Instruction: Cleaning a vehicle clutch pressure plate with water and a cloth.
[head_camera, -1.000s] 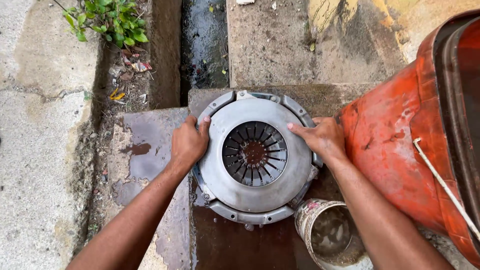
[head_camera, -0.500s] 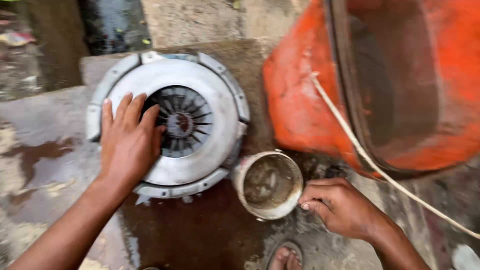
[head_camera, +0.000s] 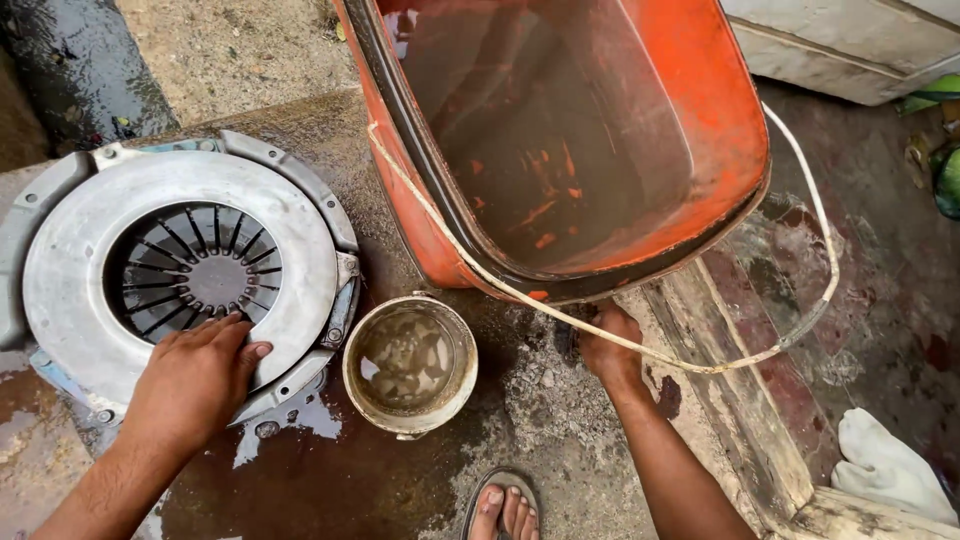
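sandalled foot (head_camera: 503, 508) at the near edge, on wet concrete ground (head_camera: 400, 480). left hand (head_camera: 195, 375) lies flat, fingers spread loose, on the lower rim of the grey clutch pressure plate (head_camera: 180, 265) (lying face up on the wet slab). small dirty tin (head_camera: 410, 362) of murky water just beside the plate. right hand (head_camera: 608, 345) under the lip of the tilted orange tub (head_camera: 640, 130); fingers hidden, cannot tell their grip. beyond, a white cord (head_camera: 810, 200) loops off the tub.

Clutch cover (head_camera: 90, 240) under left hand (head_camera: 195, 375): matt grey cast metal, dull, w/ dark spring fingers. Can (head_camera: 410, 365) beside it: grimy metal, murky liquid inside. Tub (head_camera: 600, 130) above right hand (head_camera: 608, 345): scuffed orange plastic. Concrete (head_camera: 560, 420) rough, wet.
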